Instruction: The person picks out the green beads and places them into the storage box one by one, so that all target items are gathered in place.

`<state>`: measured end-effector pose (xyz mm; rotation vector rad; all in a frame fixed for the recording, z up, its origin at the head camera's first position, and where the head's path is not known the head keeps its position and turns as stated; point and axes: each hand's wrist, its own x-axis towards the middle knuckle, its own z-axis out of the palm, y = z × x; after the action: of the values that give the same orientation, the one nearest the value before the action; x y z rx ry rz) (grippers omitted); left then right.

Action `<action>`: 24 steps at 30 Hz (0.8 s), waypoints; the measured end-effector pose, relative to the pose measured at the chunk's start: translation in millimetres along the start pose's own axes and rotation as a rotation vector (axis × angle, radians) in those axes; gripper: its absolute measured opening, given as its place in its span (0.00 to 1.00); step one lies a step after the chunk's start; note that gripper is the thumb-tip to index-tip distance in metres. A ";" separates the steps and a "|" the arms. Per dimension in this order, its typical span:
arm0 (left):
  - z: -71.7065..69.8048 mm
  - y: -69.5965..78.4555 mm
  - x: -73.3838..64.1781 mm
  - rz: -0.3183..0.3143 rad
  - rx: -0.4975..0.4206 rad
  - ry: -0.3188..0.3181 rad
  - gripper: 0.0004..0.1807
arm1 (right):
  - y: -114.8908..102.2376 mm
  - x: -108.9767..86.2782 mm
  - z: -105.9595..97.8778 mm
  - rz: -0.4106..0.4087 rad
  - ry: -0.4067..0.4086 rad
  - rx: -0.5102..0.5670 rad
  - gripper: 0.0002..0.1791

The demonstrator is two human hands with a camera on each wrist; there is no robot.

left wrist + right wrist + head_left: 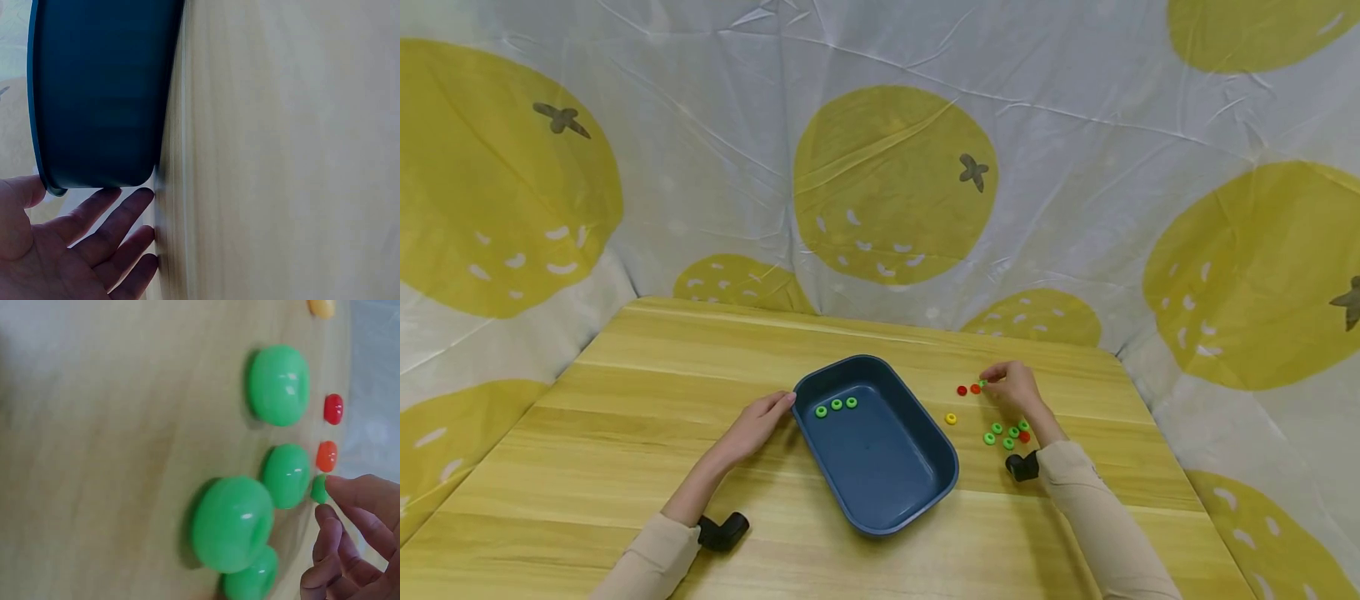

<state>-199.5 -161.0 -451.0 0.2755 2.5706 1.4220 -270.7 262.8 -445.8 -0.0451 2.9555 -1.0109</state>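
My left hand (757,425) is at the far left corner of a dark blue plastic basin (880,467). In the left wrist view its thumb (28,189) touches the rim, and its spread, fairly straight fingers lie by the outer wall. Inside the basin, three green rings (837,405) sit near the far end. My right hand (1017,390) pinches a small green ring (319,489) between thumb and forefinger at the table's far right. Beside it lie an orange ring (975,388) and a red ring (962,390).
A yellow ring (951,419) lies right of the basin. Several green rings (1008,443) and another orange ring (1025,437) cluster nearer the right wrist. Everything is on a wooden table (647,400), with a fruit-patterned cloth (700,167) hanging behind.
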 end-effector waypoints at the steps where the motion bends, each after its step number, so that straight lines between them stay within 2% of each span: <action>1: 0.0 -0.1 0.1 0.001 -0.001 -0.002 0.34 | 0.6 -0.3 0.8 0.010 -0.006 -0.009 0.09; 8: -0.2 -0.3 0.2 0.011 -0.004 -0.007 0.34 | 0.6 -2.5 4.2 0.021 -0.001 -0.056 0.09; 16: -0.5 -1.3 0.0 0.026 -0.006 -0.007 0.33 | -0.5 -3.8 2.7 0.023 0.002 -0.060 0.10; 24: 0.0 -0.8 -0.7 0.026 -0.001 -0.006 0.33 | -6.8 1.4 -5.2 -0.072 0.048 -0.036 0.11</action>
<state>-198.8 -161.6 -451.6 0.3131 2.5708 1.4292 -272.1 260.6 -437.6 -0.1311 3.0363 -0.9805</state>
